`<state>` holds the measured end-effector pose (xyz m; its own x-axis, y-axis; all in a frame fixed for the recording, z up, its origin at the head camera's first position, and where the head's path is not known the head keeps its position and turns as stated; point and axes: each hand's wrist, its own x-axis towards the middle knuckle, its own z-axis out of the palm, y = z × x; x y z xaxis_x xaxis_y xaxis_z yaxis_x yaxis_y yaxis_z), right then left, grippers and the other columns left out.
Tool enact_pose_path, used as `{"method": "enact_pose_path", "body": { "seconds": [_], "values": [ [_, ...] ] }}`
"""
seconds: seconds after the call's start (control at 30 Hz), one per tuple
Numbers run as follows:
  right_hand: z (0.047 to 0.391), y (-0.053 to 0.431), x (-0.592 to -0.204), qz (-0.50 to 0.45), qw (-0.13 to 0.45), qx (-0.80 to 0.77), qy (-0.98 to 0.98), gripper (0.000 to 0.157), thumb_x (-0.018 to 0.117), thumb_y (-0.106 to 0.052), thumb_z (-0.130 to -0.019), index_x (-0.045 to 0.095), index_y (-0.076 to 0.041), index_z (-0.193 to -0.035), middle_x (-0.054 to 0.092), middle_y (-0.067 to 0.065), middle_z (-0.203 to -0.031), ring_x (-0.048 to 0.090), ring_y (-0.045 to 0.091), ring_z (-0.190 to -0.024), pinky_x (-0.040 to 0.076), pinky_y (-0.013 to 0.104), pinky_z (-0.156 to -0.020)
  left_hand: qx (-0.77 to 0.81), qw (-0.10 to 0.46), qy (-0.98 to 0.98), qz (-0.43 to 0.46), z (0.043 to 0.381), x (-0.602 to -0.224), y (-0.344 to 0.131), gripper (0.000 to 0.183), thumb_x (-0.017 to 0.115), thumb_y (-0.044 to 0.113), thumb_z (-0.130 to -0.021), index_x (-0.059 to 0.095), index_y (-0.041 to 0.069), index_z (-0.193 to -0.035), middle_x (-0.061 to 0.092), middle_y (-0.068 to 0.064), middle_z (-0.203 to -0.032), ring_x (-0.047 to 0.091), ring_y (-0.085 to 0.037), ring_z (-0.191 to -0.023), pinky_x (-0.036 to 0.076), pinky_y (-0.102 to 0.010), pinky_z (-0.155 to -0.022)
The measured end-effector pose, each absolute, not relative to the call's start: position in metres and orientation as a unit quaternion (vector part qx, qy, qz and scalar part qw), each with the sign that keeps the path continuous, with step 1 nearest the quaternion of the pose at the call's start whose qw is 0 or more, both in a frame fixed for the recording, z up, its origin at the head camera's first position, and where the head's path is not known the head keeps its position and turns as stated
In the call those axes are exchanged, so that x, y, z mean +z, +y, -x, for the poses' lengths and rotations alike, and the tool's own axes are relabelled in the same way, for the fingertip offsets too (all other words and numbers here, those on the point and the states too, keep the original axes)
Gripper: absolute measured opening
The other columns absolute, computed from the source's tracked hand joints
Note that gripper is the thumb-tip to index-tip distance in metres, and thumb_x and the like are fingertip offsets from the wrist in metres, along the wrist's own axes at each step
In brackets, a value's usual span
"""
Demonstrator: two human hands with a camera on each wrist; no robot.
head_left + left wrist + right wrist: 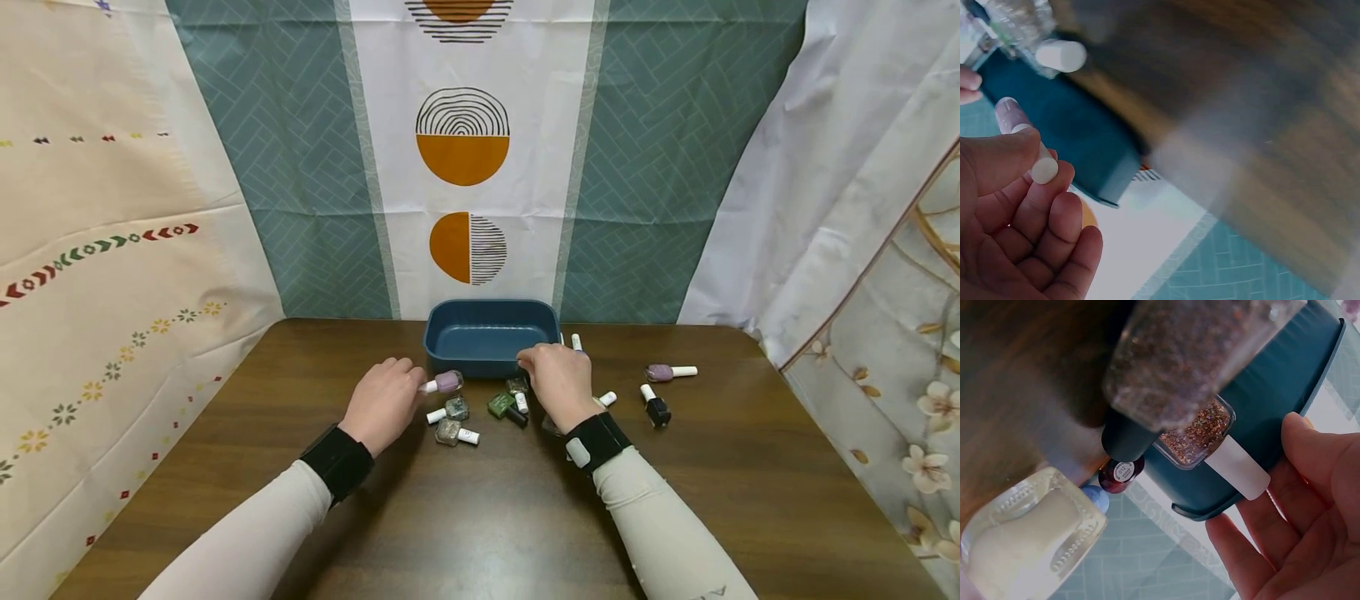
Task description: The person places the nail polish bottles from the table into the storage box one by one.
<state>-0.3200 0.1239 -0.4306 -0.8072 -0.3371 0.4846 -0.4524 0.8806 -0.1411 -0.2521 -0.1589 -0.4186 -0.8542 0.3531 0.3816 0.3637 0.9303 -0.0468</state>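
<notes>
My left hand pinches a lilac nail polish bottle by its white cap, thumb against fingers, just left of the blue bin's front. The bin appears empty inside. My right hand is at the bin's front right corner; in the right wrist view its thumb lies over the outer wall and the fingers go behind the rim. In front of the bin lie a copper glitter bottle with a white cap, a green bottle with a black cap, and two more glitter bottles.
To the right lie a purple bottle and a black bottle. Near my right wrist are a cream bottle and a dark red one. A patterned cloth hangs behind the brown wooden table.
</notes>
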Motion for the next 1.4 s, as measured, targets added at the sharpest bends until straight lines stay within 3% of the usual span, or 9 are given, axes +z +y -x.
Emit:
{"method": "enact_pose_path", "body": {
  "seconds": [0.43, 1.0, 1.4],
  "values": [
    [0.32, 0.13, -0.429, -0.217, 0.251, 0.124, -0.935, 0.014, 0.081, -0.023, -0.103, 0.089, -0.022, -0.113, 0.084, 0.001, -0.102, 0.077, 0.025, -0.078, 0.057, 0.044, -0.059, -0.021, 0.24, -0.949, 0.205, 0.284, -0.397, -0.137, 0.013, 0.088, 0.01, -0.095, 0.078, 0.002, -0.096, 0.066, -0.008, -0.083, 0.061, -0.029, -0.079, 0.053, -0.041, -0.074],
    [0.318, 0.126, -0.435, -0.216, 0.251, 0.123, -0.936, 0.011, 0.083, -0.023, -0.102, 0.09, -0.022, -0.11, 0.083, -0.001, -0.098, 0.078, 0.025, -0.08, 0.057, 0.043, -0.059, -0.007, 0.215, -0.962, 0.167, 0.326, -0.398, -0.119, 0.015, 0.085, 0.013, -0.099, 0.076, 0.003, -0.092, 0.068, -0.01, -0.082, 0.063, -0.03, -0.076, 0.057, -0.044, -0.075],
    [0.317, 0.127, -0.435, -0.217, 0.252, 0.126, -0.935, 0.011, 0.083, -0.021, -0.101, 0.09, -0.022, -0.11, 0.084, -0.001, -0.1, 0.078, 0.023, -0.081, 0.057, 0.042, -0.059, -0.008, 0.152, -0.98, 0.128, 0.339, -0.397, -0.111, 0.013, 0.083, 0.014, -0.1, 0.078, 0.004, -0.094, 0.07, -0.01, -0.085, 0.063, -0.029, -0.076, 0.058, -0.043, -0.076]
  ]
}}
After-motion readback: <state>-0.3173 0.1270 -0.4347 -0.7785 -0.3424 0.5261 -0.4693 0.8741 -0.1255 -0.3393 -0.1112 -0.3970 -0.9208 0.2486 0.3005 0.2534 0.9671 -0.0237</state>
